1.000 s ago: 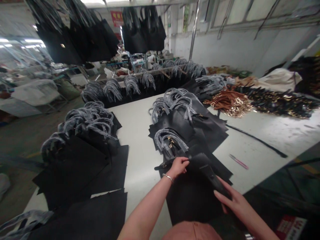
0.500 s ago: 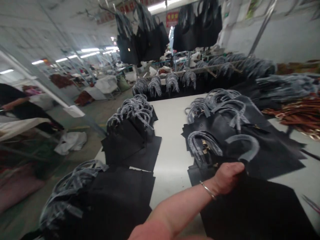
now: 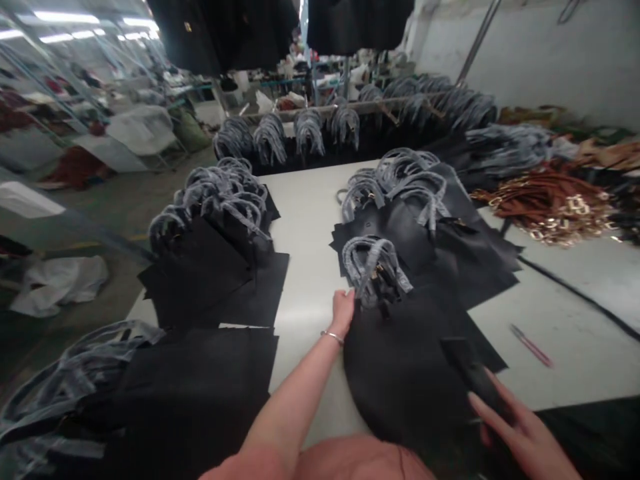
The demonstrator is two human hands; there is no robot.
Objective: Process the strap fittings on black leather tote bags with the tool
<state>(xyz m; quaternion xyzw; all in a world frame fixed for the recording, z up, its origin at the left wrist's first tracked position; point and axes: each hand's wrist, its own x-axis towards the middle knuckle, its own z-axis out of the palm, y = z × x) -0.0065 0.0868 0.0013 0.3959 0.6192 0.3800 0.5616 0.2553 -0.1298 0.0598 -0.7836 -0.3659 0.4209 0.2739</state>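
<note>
With its fingers closed, my left hand (image 3: 343,308) grips the upper left edge of a black bag panel (image 3: 400,353) at the table's front right. Wrapped handles (image 3: 375,263) with gold-coloured hardware arch over the panel's top, just beyond that hand. Low on the right, my right hand (image 3: 523,427) has its thumb and fingers around a dark, flat, strap-like piece (image 3: 475,373) above the panel. Blur and shadow hide what exactly this piece is. The panel's lower edge curves down past the table's front edge.
More black panels with wrapped handles lie in piles at left (image 3: 210,260), front left (image 3: 200,380) and back right (image 3: 415,233). Small pink-handled snips (image 3: 533,347) rest on the white table (image 3: 305,233). Brown straps (image 3: 555,203) lie at right. Black bags (image 3: 230,33) hang overhead.
My left hand has moved left and holds the panel's left edge. My right hand has come into view at lower right with a dark piece. The view has tilted down and turned right.
</note>
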